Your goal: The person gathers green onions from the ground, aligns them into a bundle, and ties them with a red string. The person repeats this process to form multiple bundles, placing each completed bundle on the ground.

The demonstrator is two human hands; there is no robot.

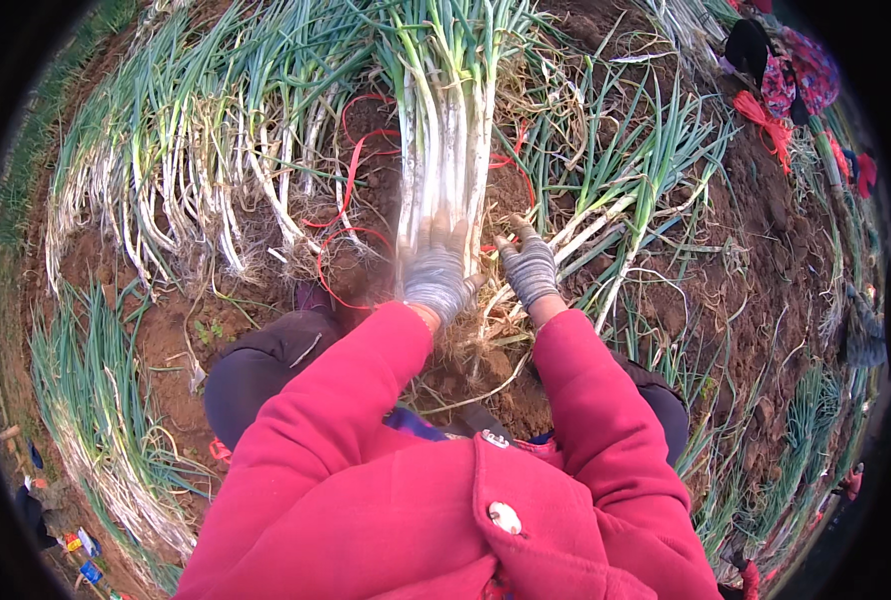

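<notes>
A thick bunch of green onions (pixel 445 142) lies in front of me, green tops pointing away and rooted ends towards me. My left hand (pixel 438 277), in a worn grey glove, rests flat on the white stalks near the roots, fingers extended and motion-blurred. To its right, my gloved right hand (pixel 528 266) hovers beside the bunch with fingers apart and nothing in them. Red plastic strapping (pixel 352 180) curls over the soil left of the bunch, and more shows on its right side. Whether it runs underneath is hidden.
Many loose green onions (pixel 168 157) spread over the soil at the left, with another pile (pixel 100 435) nearer me. Stray onions (pixel 633 202) lie to the right. Farther right, a person in patterned clothing (pixel 798 75) is near a hank of red strapping (pixel 764 124).
</notes>
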